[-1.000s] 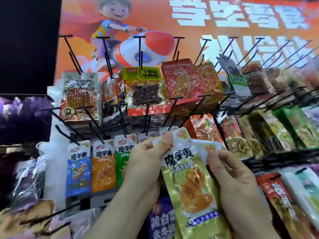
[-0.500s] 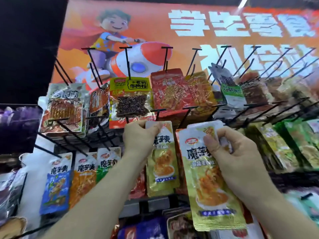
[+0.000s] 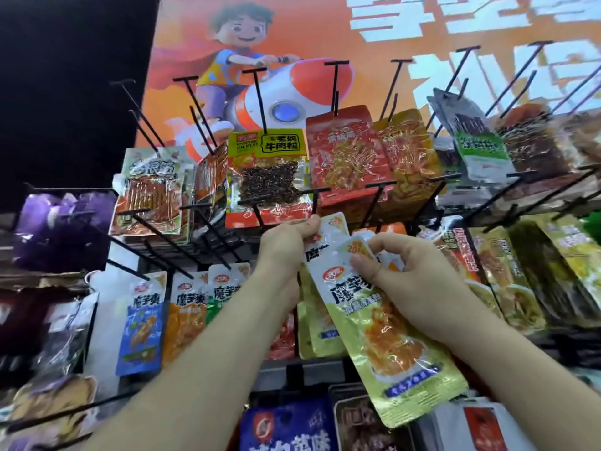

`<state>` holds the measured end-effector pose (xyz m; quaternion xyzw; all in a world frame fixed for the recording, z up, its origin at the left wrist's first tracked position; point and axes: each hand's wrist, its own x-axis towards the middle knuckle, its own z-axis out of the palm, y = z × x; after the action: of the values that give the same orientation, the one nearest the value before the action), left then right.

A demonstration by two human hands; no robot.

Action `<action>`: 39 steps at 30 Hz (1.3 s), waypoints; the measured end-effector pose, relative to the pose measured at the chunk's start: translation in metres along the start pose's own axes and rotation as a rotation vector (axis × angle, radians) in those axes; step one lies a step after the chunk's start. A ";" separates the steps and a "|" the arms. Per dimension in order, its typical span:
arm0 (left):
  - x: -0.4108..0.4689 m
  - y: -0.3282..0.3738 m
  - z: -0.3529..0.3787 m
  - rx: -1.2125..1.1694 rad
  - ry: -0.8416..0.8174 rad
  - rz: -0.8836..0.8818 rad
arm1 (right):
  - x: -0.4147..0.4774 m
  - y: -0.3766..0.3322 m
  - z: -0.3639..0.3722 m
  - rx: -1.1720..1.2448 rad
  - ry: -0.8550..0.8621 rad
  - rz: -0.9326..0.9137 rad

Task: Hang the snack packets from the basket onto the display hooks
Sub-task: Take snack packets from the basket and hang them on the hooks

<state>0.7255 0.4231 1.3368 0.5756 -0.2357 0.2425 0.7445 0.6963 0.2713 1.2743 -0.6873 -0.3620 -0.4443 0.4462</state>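
Pinching the white top of a green snack packet, left hand has its fingers curled and is raised just under the T-end of a black hook. Can't tell if the packet is on a hook. Right hand is just beside the left. Its thumb and fingers pinch the top of a second green packet, which is tilted with its bottom end toward the right forearm and overlaps the first. Above both hands, a yellow-label packet and a red packet hang on upper hooks. Left of the left forearm hang a blue packet and an orange packet. Orange poster behind, higher up.
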 end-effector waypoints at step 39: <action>-0.007 0.006 -0.031 0.623 -0.064 0.593 | 0.058 -0.051 -0.023 -0.435 -0.329 0.187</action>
<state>0.7182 0.4536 1.3298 0.6876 -0.3294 0.4874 0.4256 0.6641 0.2733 1.3478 -0.8601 -0.2608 -0.3511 0.2625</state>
